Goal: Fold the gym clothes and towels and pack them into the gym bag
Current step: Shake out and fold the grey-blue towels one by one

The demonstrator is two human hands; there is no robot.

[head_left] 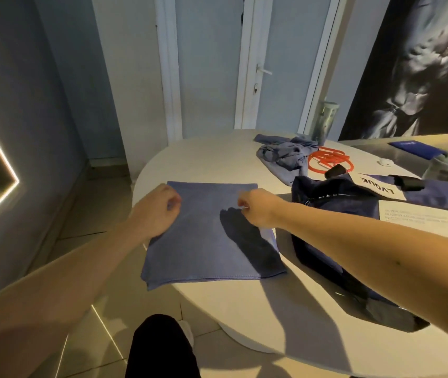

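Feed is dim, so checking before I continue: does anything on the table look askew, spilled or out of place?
Nothing looks spilled or damaged. The towel has its near left corner over the table edge. A crumpled blue garment lies unfolded at the far side, beside an orange cord.

An orange cord (pixel 329 159) lies coiled on the white table (pixel 203 156), a tumbler (pixel 325 121) standing just behind it.

Soft matt cloth w/ fine nap: blue towel (pixel 206 236), centre. Smooth semi-matt white top: table (pixel 217 159). Navy woven fabric w/ white printed label: gym bag (pixel 340 197), 3 o'clock. Soft, rumpled cloth: crumpled clothes (pixel 285 156), 1 o'clock. Glossy plastic: orange cord (pixel 329 159). Shiny floor tiles (pixel 81 241), 8 o'clock.
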